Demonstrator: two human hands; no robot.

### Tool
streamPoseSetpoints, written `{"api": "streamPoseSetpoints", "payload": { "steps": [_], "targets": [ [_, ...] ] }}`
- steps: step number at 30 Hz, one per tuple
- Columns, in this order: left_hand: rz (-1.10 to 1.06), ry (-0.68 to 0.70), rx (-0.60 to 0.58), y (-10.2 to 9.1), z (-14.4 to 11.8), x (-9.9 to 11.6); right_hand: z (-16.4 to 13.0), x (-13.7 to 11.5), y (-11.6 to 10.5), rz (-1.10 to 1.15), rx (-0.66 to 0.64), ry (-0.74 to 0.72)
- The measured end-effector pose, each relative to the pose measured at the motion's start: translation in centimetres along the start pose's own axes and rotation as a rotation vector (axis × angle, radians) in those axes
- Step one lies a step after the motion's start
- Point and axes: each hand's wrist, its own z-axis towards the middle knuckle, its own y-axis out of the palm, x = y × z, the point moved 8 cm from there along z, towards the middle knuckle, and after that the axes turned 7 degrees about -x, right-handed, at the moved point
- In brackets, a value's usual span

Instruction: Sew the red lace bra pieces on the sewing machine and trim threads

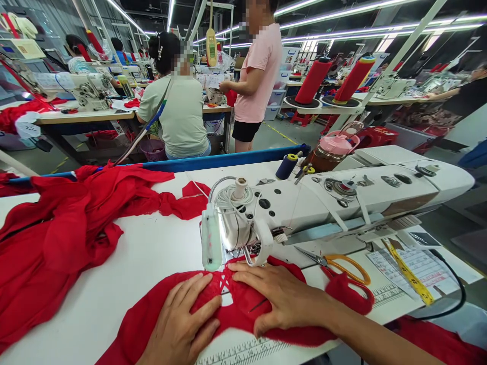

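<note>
A red fabric piece [243,309] lies flat on the white table [152,253] under the head of a white sewing machine [323,203]. My left hand [180,324] presses flat on the fabric at its left side, fingers spread. My right hand [277,294] lies flat on the fabric just right of the needle area, fingers pointing left toward the presser foot [243,253]. Neither hand grips anything.
A heap of red fabric [64,233] covers the table's left. Orange-handled scissors [342,266] and a yellow tape measure [409,274] lie right of the machine. A pink-lidded bottle [333,149] and thread cones [314,81] stand behind. Two people work at the station beyond.
</note>
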Motion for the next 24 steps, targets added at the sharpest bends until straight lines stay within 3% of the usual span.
{"api": "streamPoseSetpoints", "payload": {
  "steps": [24],
  "targets": [
    [-0.035, -0.019, -0.026, 0.29, -0.06, -0.15, -0.04, -0.22, -0.21, -0.003, 0.000, 0.009]
  ]
}}
